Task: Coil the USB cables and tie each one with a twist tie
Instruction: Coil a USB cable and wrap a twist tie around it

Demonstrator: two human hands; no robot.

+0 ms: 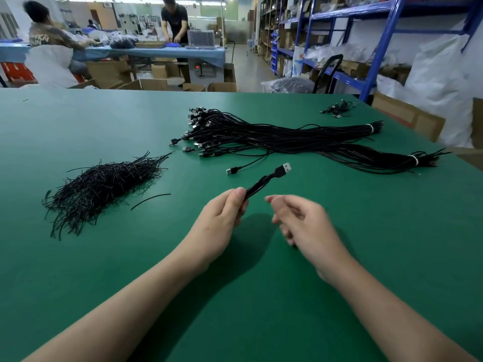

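Left grip (224, 210) pinches coiled USB cable (261, 184), plug pointing away; right grip (300, 223) blurred, fingers loosely apart.

Blue shelving (382, 45) lines the right side; cardboard boxes (154, 84) sit beyond the green table (78, 283).
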